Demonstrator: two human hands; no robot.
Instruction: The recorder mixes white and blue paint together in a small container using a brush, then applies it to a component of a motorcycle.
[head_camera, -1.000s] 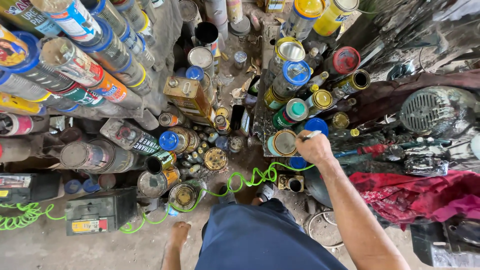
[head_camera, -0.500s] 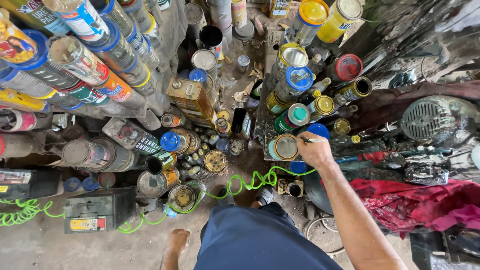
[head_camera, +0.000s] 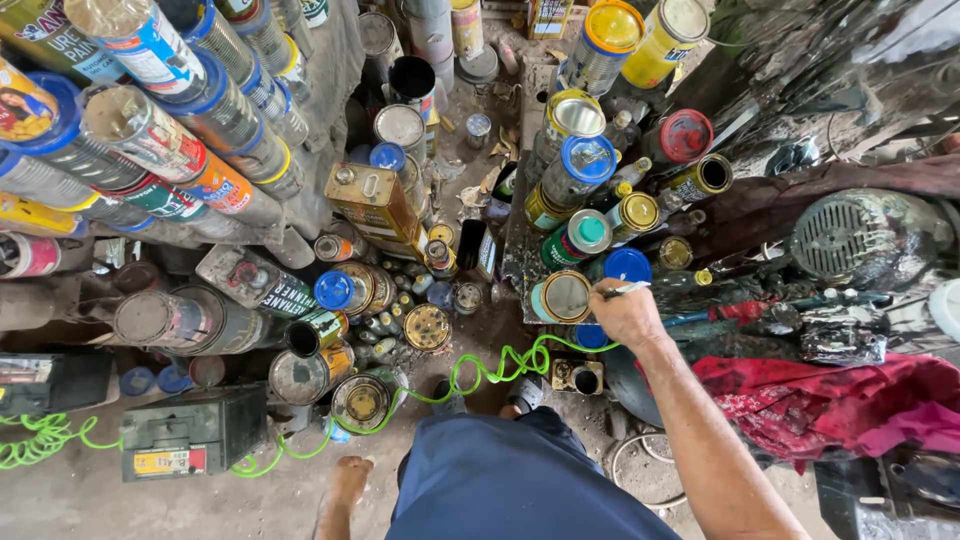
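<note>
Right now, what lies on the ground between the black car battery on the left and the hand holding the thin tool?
In the head view, a coiled green air hose runs between the battery and the right hand, past open rusty paint tins on the dirt floor.

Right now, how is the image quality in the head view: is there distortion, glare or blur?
Head view: strong wide-angle distortion, so the stacked cans lean outward; soft daylight; sharp around the right hand; bright glare at the top right corner.
</note>
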